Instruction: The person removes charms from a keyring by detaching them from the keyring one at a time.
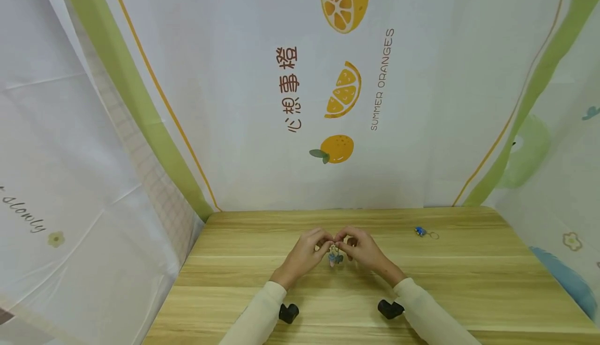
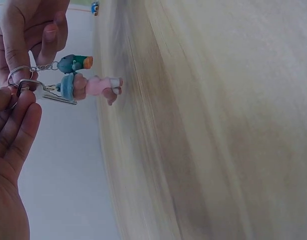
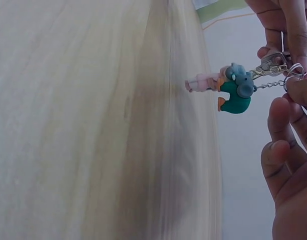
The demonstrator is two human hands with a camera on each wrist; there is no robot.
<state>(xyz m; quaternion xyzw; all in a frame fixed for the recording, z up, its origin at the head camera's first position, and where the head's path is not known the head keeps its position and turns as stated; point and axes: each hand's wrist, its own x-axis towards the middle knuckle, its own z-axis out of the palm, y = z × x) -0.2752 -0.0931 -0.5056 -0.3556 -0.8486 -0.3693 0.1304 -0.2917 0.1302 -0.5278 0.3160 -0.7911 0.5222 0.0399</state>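
Note:
Near the middle of the table, my left hand [image 1: 307, 251] and right hand [image 1: 363, 251] meet at the fingertips. The left fingers pinch the metal clasp [image 3: 271, 65] of a keychain with a small pink figure [image 2: 99, 86] in a blue hat. Between the right thumb and fingers is the split ring [image 3: 294, 71] of a second keychain. From its short chain hangs a grey-headed, green-bodied animal figure [image 3: 237, 103]. Both figures dangle side by side above the table. Fingertips partly hide where ring and clasp meet; whether they are linked I cannot tell.
A blue keychain [image 1: 420, 231] with a ring lies at the back right of the wooden table [image 1: 234, 272]. Black objects [image 1: 390, 309] show beside both forearms. Printed white curtains [image 1: 248, 168] stand behind the table and at its sides.

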